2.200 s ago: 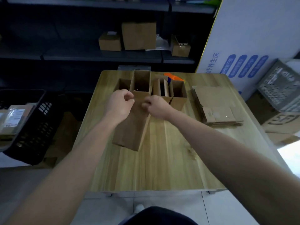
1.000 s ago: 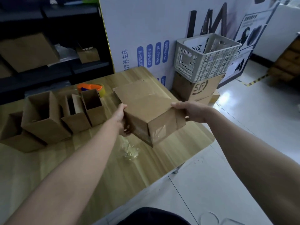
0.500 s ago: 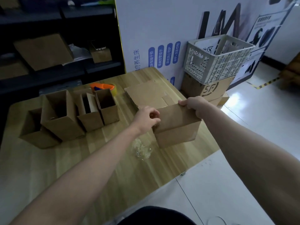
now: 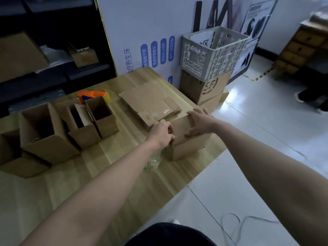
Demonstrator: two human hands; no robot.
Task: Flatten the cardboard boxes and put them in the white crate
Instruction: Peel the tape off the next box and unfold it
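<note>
A closed brown cardboard box [image 4: 188, 148] stands near the table's right edge. My right hand [image 4: 199, 121] lies flat on its top, fingers spread. My left hand [image 4: 163, 133] is curled at the box's left top edge, pinching what looks like clear tape there. Behind the box lies a stack of flattened boxes [image 4: 150, 102]. Several open upright boxes [image 4: 44, 132] stand at the left of the table. The white crate [image 4: 213, 52] sits on a stack of cardboard cartons [image 4: 204, 89] beyond the table's right side.
An orange tape dispenser [image 4: 92, 95] lies behind the open boxes. A crumpled wad of clear tape [image 4: 152, 161] sits on the wooden table [image 4: 110, 183] under my left wrist. Dark shelving with boxes fills the back left. A white strap lies on the floor.
The view swung right from the open boxes. I picked up the closed box from the right side, turned it, and set it down; my right hand now presses its top while my left pinches its edge.
</note>
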